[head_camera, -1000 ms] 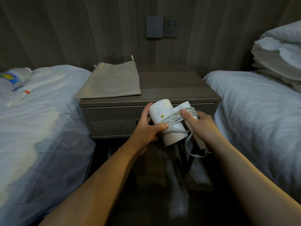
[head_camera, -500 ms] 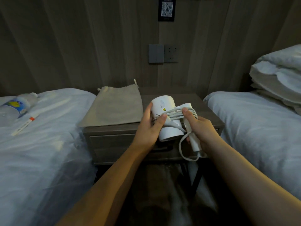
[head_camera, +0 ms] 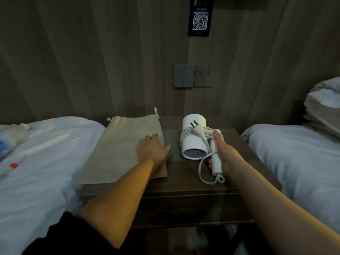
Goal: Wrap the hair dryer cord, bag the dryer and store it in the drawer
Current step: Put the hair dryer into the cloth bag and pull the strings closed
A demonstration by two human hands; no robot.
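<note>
bag point(head_camera: 127, 144) left of dryer point(head_camera: 193, 140) on nightstand point(head_camera: 184, 183)

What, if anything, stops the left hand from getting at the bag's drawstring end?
Probably nothing; yes, reachable. The left hand rests on the cloth bag, whose drawstring end lies uncovered beyond it. The hair dryer, in the right hand, is off to the side.

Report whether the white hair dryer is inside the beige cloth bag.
Out. The right hand grips the white hair dryer; the beige cloth bag lies flat beside it, under the left hand.
</note>
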